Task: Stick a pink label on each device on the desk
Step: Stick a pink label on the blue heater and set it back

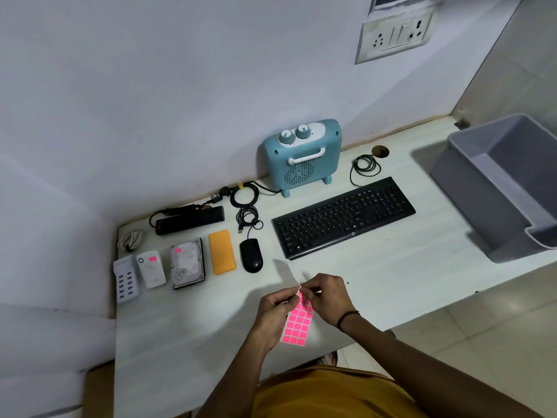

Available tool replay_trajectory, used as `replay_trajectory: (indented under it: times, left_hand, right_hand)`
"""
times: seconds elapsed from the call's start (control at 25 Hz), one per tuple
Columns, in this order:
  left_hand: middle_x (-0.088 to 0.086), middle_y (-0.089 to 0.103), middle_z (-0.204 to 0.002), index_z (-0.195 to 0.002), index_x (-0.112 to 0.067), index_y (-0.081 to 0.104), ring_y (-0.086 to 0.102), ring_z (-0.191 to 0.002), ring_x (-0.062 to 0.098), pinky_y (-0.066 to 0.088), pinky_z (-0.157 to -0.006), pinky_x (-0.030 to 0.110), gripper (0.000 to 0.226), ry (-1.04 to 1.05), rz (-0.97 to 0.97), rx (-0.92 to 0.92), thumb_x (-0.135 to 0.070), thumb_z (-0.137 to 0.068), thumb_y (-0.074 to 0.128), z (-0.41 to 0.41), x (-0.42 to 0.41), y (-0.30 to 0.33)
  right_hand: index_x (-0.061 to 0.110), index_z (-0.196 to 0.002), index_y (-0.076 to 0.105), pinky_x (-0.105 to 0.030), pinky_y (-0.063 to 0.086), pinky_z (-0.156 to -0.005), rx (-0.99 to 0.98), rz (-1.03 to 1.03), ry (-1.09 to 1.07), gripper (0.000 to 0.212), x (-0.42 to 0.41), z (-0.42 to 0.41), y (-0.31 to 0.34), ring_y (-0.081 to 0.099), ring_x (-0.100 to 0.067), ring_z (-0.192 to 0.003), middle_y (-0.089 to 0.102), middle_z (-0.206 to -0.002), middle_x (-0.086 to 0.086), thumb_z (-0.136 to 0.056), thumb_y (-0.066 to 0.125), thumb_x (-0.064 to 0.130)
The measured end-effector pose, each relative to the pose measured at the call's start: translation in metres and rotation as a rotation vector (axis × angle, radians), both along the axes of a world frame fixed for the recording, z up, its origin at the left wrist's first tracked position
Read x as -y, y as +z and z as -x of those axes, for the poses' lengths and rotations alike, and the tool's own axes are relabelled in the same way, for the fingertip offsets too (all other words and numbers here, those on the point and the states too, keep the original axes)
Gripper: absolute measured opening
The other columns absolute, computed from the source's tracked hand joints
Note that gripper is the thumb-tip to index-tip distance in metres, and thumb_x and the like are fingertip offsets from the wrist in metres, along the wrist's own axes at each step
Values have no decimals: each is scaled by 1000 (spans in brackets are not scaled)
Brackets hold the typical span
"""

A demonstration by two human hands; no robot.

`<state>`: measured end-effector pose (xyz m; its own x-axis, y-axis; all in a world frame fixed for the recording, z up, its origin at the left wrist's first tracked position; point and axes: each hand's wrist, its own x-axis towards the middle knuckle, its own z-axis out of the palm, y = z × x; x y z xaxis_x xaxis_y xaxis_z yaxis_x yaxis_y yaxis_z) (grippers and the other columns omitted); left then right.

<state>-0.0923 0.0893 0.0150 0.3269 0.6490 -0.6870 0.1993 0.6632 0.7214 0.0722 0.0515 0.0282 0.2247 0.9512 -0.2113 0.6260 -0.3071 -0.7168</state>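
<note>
Over the desk's near edge my left hand [275, 306] holds a sheet of pink labels [297, 324] by its top. My right hand [327, 294] pinches the sheet's upper corner, where the white backing curls up. Along the left lie a white USB hub [126, 279], a white adapter [151, 268] carrying a pink label, and a hard drive [187, 262] carrying a pink label. To their right lie an orange power bank [222, 251], a black mouse [251, 255] and a black keyboard [343, 217]. A blue heater [301, 155] and a black power strip [190, 220] sit by the wall.
A grey plastic bin [497, 188] stands at the desk's right end. Coiled black cables [244, 196] lie behind the mouse, another coil [366, 164] behind the keyboard, and a white cable [130, 240] at the far left. A wall socket plate [394, 33] is above.
</note>
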Motion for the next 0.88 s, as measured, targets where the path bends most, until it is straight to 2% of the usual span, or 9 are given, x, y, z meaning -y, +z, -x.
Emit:
replay_trajectory:
  times: [0.08, 0.16, 0.28, 0.4, 0.52, 0.6, 0.68, 0.76, 0.88]
  left_hand:
    - [8, 79, -107, -119, -18, 74, 76, -100, 32, 58, -96, 51, 24, -3, 16, -18, -10, -98, 66, 0, 2, -3]
    - [7, 80, -102, -115, -16, 74, 77, -95, 29, 61, -88, 45, 20, 32, 48, -66, -9, -97, 66, -2, 3, -3]
    - [9, 81, -92, -103, -12, 75, 76, -88, 27, 59, -71, 36, 12, 131, 119, -209, -6, -94, 69, -2, 3, -8]
    - [10, 80, -91, -103, -8, 75, 76, -91, 27, 58, -74, 38, 12, 145, 167, -318, -6, -92, 71, 8, -2, -24]
    - [8, 80, -93, -105, -10, 74, 76, -92, 24, 57, -74, 36, 15, 64, 199, -329, -11, -91, 73, 17, -8, -29]
    - [8, 78, -102, -106, -12, 75, 73, -98, 25, 57, -78, 37, 20, -13, 123, -405, -20, -87, 77, 19, -11, -29]
    - [6, 76, -110, -107, -12, 77, 70, -105, 26, 56, -90, 36, 25, -45, -43, -506, -23, -86, 79, 22, -14, -25]
    - [4, 76, -108, -110, -11, 77, 70, -103, 24, 56, -94, 36, 23, 2, -96, -426, -22, -89, 77, 22, -20, -15]
    - [11, 79, -98, -106, -8, 77, 74, -93, 24, 57, -88, 37, 15, 143, 111, -58, -16, -93, 73, 14, -25, 12]
  right_hand:
    - [18, -93, 81, -12, 51, -75, -64, 24, -58, 12, 3, 2, 1, 70, -6, -80, 77, -90, 6, -90, 69, 19]
    - [17, -86, 81, -12, 53, -71, -208, 41, -210, 10, 4, 2, 1, 71, -2, -71, 77, -81, 9, -89, 72, 18]
    - [16, -81, 80, -23, 61, -74, -423, 60, -466, 8, 9, -5, -4, 73, -7, -66, 77, -72, 5, -87, 74, 16]
    - [12, -82, 80, -37, 63, -76, -643, 98, -672, 4, 13, -8, -7, 72, -20, -66, 76, -72, -7, -84, 77, 13]
    - [5, -84, 79, -40, 62, -76, -780, 109, -722, 3, 14, -5, -7, 67, -24, -67, 73, -72, -12, -84, 76, 7]
    - [1, -85, 78, -38, 61, -75, -876, 129, -722, 5, 11, 1, -4, 64, -25, -67, 70, -73, -15, -85, 75, 5]
    - [-2, -91, 76, -33, 60, -71, -962, 178, -712, 8, 7, 11, -1, 64, -23, -67, 69, -76, -16, -87, 72, 4]
    - [-5, -98, 74, -30, 58, -68, -1047, 215, -705, 14, 2, 21, 2, 63, -22, -69, 69, -79, -15, -89, 70, 4]
    - [-7, -101, 72, -31, 57, -75, -1173, 251, -692, 15, -6, 36, 6, 62, -22, -71, 67, -80, -15, -90, 67, 3]
